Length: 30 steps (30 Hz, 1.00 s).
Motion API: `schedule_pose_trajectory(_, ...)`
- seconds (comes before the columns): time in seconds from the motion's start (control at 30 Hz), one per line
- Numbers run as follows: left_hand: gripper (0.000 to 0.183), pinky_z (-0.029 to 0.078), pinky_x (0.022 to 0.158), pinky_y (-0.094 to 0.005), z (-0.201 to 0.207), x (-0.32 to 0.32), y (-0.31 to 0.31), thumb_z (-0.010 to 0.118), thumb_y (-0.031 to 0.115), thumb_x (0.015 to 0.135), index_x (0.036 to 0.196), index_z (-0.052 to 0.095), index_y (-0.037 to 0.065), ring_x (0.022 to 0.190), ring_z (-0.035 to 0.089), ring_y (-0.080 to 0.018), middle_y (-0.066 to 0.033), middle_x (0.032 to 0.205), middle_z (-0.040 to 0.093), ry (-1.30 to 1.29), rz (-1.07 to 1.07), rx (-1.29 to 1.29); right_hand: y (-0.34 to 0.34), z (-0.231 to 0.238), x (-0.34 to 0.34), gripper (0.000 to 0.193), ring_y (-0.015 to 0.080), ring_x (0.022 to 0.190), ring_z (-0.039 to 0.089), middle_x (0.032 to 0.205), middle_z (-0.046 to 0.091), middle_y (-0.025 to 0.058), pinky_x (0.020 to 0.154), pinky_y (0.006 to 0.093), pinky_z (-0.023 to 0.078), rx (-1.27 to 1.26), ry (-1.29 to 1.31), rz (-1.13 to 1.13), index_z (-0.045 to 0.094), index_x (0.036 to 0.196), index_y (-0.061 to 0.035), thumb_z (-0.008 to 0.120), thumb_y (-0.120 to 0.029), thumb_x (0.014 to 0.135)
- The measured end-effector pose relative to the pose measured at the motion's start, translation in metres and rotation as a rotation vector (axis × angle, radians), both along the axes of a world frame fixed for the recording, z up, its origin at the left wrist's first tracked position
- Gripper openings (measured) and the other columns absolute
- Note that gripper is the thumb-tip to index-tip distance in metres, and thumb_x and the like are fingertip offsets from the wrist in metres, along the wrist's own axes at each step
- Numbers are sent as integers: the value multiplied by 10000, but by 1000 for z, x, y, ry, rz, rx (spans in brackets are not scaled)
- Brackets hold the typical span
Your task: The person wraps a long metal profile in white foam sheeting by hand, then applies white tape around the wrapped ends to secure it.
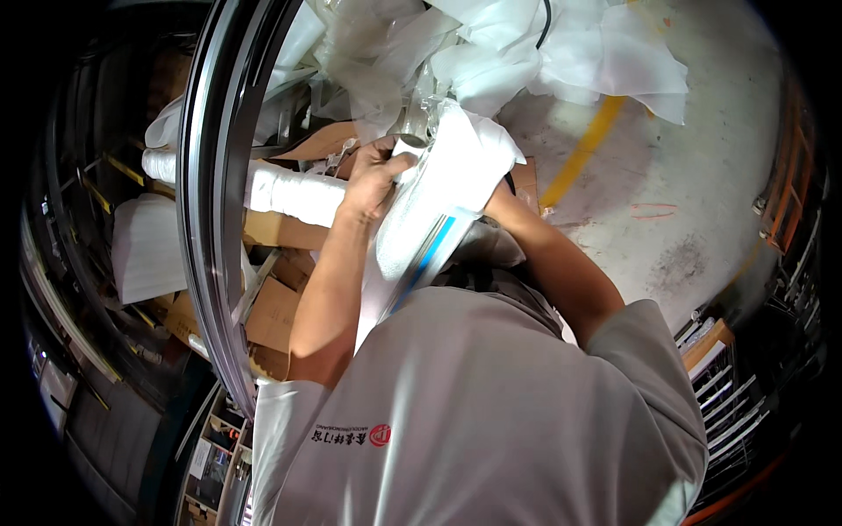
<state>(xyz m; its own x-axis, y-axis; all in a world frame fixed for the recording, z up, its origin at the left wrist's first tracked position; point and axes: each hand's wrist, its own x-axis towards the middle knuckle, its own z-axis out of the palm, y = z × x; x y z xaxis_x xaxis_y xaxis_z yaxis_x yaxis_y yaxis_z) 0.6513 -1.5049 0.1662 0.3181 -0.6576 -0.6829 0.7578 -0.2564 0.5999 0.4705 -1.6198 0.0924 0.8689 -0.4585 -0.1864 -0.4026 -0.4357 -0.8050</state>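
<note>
My left hand (377, 180) is closed around the end of a small white roll (407, 156) with a hollow core, its thumb lying over the front. Against it leans a long bundle of white foam sheet (447, 162), which runs up and away from my body. My right hand (498, 198) reaches in behind the bundle's right side; its fingers are hidden by the foam. Just below, a strip with a blue stripe (436, 245) runs along the bundle toward my shirt. Clear crinkled film (419, 103) trails from the roll's far end.
Tall dark metal profiles (206, 175) stand close on my left. Behind them lie a white wrapped roll (298, 195) and cardboard (279, 311). White foam sheets (491, 66) are heaped ahead. A yellow line (586, 149) crosses the floor; racks of bars (728, 412) stand at right.
</note>
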Motion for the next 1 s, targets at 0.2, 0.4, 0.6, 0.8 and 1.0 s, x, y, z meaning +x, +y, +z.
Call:
schedule_pose_trajectory(0.2,316,495,903,-271,100,-16,-1,712,-25,840,1151,662,-57,928,634,-131,-54,1024,715,-461,-334,68,-3,93,-61,691,416,1234,506,1359,474,245,1033,470,445,-215,-283,-315,454,1395,54,778,-115,810)
schedule_pose_trajectory(0.4,516,549,778,-457,121,-64,-3,766,75,760,1223,593,-74,866,680,-407,-268,977,679,-1037,-477,259,31,139,-1,956,370,1247,471,1297,509,180,1067,536,300,-398,-289,-32,424,1428,4,841,-219,597)
schedule_pose_trajectory(0.6,383,546,745,-424,119,-55,6,761,128,799,1109,649,-68,808,686,-365,-241,958,674,-837,-525,7,16,143,-38,916,364,1110,524,1232,566,172,967,509,354,-330,-295,-38,429,1423,-3,847,-151,621)
schedule_pose_trajectory(0.8,313,555,752,-417,118,-86,-6,710,-9,789,1094,662,-60,852,684,-395,-258,978,668,-926,-798,-20,27,146,-43,902,386,1038,523,1112,516,205,920,525,422,-293,-203,-121,430,1453,30,747,-114,621)
schedule_pose_trajectory(1.0,216,546,785,-303,106,-73,-12,611,-4,936,1129,706,-26,903,675,-140,-85,992,737,-795,-395,-45,16,95,-84,757,464,1105,549,1252,504,272,948,520,484,-10,-71,-100,419,1440,40,794,-182,822)
